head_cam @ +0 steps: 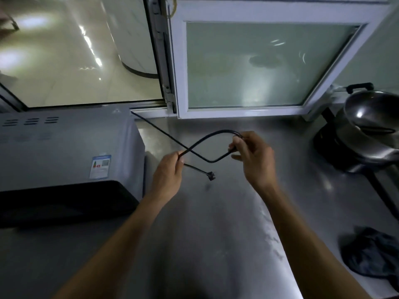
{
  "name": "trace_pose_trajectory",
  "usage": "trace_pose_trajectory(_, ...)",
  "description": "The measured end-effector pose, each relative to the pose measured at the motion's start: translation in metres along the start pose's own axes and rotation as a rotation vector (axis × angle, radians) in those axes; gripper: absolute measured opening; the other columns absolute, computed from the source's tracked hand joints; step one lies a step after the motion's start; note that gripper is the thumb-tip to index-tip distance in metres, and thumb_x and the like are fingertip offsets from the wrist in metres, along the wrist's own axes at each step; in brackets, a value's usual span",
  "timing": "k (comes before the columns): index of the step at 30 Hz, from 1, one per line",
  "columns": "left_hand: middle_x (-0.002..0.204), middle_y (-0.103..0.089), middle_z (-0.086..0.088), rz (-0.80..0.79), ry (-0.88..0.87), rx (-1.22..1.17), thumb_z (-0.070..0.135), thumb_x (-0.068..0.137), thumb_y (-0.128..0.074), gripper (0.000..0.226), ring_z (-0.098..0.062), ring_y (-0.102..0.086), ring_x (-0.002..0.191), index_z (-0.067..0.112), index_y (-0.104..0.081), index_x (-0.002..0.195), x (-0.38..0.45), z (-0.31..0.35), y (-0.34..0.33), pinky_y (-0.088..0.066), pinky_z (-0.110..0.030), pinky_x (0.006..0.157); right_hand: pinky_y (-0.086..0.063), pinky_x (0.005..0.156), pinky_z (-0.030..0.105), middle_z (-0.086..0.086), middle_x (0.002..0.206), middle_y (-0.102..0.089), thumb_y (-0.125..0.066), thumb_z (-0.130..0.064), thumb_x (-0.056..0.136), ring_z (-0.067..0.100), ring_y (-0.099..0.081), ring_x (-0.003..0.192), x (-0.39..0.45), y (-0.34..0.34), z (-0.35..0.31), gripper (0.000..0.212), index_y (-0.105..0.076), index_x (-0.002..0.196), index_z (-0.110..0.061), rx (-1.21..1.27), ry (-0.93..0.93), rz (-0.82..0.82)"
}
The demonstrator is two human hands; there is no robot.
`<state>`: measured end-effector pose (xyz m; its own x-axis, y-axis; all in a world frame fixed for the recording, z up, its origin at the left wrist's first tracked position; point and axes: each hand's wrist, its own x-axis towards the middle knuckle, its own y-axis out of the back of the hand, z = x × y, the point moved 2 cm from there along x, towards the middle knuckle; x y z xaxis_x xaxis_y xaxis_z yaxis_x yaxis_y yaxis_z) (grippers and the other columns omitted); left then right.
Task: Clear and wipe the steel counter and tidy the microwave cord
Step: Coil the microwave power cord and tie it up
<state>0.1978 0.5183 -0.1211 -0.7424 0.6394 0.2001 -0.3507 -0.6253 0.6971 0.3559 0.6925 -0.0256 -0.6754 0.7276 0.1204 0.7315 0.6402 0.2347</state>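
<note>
A grey microwave (64, 152) with a black door stands on the left of the steel counter (216, 212). Its black cord (155, 130) runs from the back corner and is folded into a loop above the counter. My left hand (168, 171) pinches the cord where its strands cross. My right hand (252, 156) grips the bend of the loop. The plug (212, 176) dangles below my left hand, just over the counter.
A dark cloth (375, 253) lies crumpled at the counter's right edge. Steel pots and a lid (367, 128) sit on a black cooker at the far right. A white-framed window (259, 67) stands behind the counter.
</note>
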Motion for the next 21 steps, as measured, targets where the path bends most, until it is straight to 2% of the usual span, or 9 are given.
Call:
trace_pose_trajectory(3,0.124,-0.059,-0.007,0.082,-0.039,0.052,0.018,0.103,-0.045,0.031,-0.019,-0.057,0.113,0.012,-0.051,0.133,0.019,0.017,-0.017,-0.048,-0.032,0.095,-0.062,0.073,0.040,0.012,0.083,-0.070,-0.058,-0.019,0.100,0.024,-0.071,0.082,0.014,0.007,-0.008,0.012,-0.065,0.100,-0.009,0.113,0.004,-0.028)
trace_pose_trajectory(6,0.140,-0.051,-0.010,0.003,-0.038,0.123,0.010,0.092,-0.061,0.053,-0.026,-0.047,0.131,0.011,-0.042,0.141,0.032,0.022,-0.034,-0.044,-0.045,0.105,-0.062,0.072,0.039,0.014,0.082,-0.069,-0.059,-0.018,0.099,0.027,-0.071,0.082,0.025,0.010,-0.011,0.013,-0.065,0.097,-0.006,0.164,0.005,-0.035)
trace_pose_trajectory(8,0.145,-0.048,-0.007,-0.077,-0.072,0.181,0.015,0.084,-0.068,0.068,-0.025,-0.044,0.136,0.014,-0.037,0.145,0.038,0.018,-0.043,-0.042,-0.049,0.107,-0.063,0.072,0.040,0.015,0.081,-0.068,-0.059,-0.017,0.099,0.029,-0.071,0.082,0.032,0.012,-0.011,0.014,-0.065,0.097,-0.004,0.198,-0.005,-0.013)
trace_pose_trajectory(10,0.148,-0.046,-0.003,-0.136,-0.112,0.241,0.026,0.083,-0.068,0.072,-0.020,-0.040,0.140,0.018,-0.034,0.147,0.041,0.015,-0.053,-0.037,-0.050,0.110,-0.062,0.071,0.042,0.016,0.080,-0.068,-0.058,-0.015,0.099,0.033,-0.070,0.082,0.038,0.013,-0.010,0.013,-0.065,0.097,-0.004,0.235,-0.018,0.012)
trace_pose_trajectory(13,0.145,-0.050,-0.001,-0.113,-0.164,0.272,0.038,0.095,-0.059,0.056,-0.017,-0.040,0.140,0.019,-0.039,0.143,0.046,0.016,-0.065,-0.030,-0.049,0.114,-0.062,0.071,0.044,0.017,0.080,-0.067,-0.058,-0.017,0.100,0.036,-0.070,0.083,0.043,0.014,-0.008,0.014,-0.064,0.098,-0.004,0.288,-0.046,0.047)
trace_pose_trajectory(15,0.137,-0.057,-0.001,-0.067,-0.186,0.303,0.041,0.099,-0.053,0.044,-0.017,-0.046,0.136,0.019,-0.047,0.135,0.052,0.020,-0.069,-0.031,-0.050,0.112,-0.062,0.071,0.043,0.021,0.083,-0.067,-0.057,-0.017,0.100,0.036,-0.071,0.084,0.044,0.017,-0.007,0.019,-0.063,0.101,0.001,0.309,-0.052,0.080)
trace_pose_trajectory(18,0.123,-0.063,0.000,-0.046,-0.221,0.329,0.041,0.099,-0.050,0.031,-0.019,-0.052,0.129,0.018,-0.058,0.119,0.058,0.023,-0.073,-0.033,-0.051,0.111,-0.062,0.070,0.044,0.027,0.085,-0.065,-0.055,-0.017,0.101,0.037,-0.071,0.084,0.045,0.022,-0.006,0.023,-0.061,0.100,0.006,0.339,-0.065,0.148)
trace_pose_trajectory(21,0.111,-0.063,0.003,-0.071,-0.262,0.343,0.034,0.098,-0.046,0.023,-0.018,-0.056,0.119,0.019,-0.059,0.110,0.061,0.023,-0.074,-0.030,-0.050,0.114,-0.061,0.070,0.047,0.029,0.086,-0.065,-0.055,-0.018,0.101,0.039,-0.070,0.085,0.047,0.024,0.001,0.024,-0.061,0.098,0.005,0.375,-0.110,0.202)
